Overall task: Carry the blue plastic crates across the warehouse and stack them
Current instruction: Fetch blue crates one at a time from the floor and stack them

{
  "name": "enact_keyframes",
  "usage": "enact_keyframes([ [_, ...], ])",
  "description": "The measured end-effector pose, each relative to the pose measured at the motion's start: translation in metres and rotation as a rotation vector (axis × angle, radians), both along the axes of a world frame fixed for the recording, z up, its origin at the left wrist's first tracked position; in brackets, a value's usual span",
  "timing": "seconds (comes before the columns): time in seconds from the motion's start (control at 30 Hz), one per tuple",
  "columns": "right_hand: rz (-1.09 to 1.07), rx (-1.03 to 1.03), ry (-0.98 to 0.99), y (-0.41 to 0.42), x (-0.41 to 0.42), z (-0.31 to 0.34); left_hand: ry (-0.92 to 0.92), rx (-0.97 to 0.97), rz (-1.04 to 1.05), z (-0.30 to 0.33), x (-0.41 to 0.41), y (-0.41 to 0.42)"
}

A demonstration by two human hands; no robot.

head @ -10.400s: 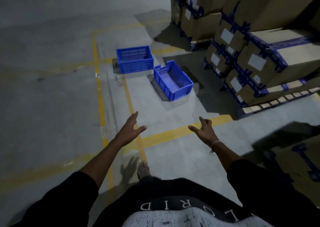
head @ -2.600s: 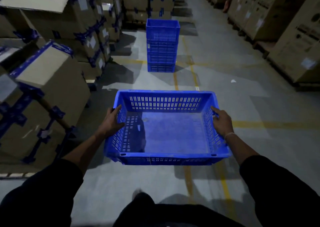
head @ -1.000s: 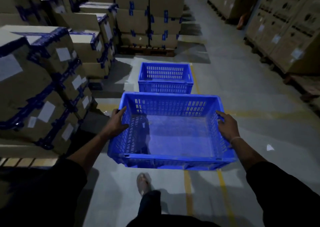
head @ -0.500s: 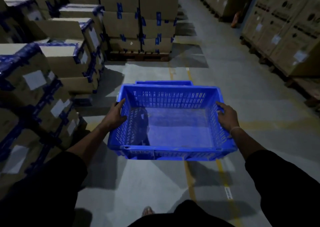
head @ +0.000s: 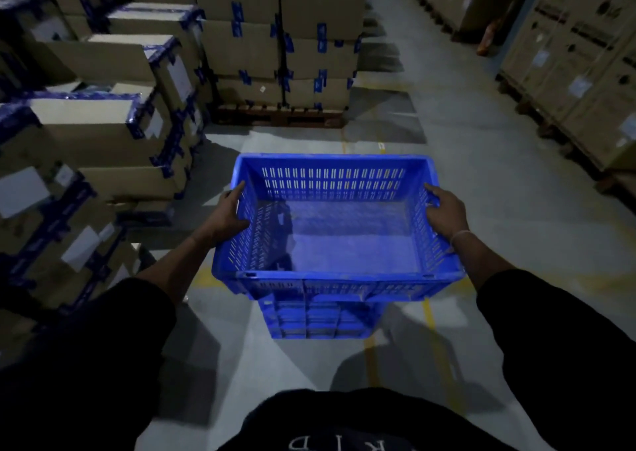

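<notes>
I hold an empty blue plastic crate (head: 344, 240) level in front of me. My left hand (head: 225, 218) grips its left wall near the rim. My right hand (head: 444, 213) grips the right wall, fingers over the rim. Directly under the held crate stands the stack of blue crates (head: 318, 318); only its near side shows below the held crate's front edge. Whether the held crate touches the stack I cannot tell.
Taped cardboard boxes (head: 103, 133) are piled close on my left. A pallet of boxes (head: 282, 47) stands ahead, and more cartons (head: 581, 72) line the right. Grey concrete floor (head: 499, 189) with yellow lines runs between them.
I have walked up to the stack. The carried crate now hangs right over it, covering its top, where half a second ago the stack's rim showed beyond the crate.
</notes>
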State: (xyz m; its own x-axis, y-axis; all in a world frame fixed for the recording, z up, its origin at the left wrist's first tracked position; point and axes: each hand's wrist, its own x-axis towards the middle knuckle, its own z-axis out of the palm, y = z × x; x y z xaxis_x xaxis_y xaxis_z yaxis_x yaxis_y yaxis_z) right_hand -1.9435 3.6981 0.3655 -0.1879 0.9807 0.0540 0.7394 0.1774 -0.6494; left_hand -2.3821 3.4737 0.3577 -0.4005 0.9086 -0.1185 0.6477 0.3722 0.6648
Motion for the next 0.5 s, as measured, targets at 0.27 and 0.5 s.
enact_keyframes([
  [0.27, 0.043, 0.010, -0.064, 0.098, -0.041, -0.018, -0.091, -0.007, 0.034, -0.025, -0.034, 0.082],
  [0.5, 0.038, -0.031, -0.095, 0.140, -0.065, -0.055, -0.065, -0.072, -0.017, -0.053, -0.070, 0.135],
])
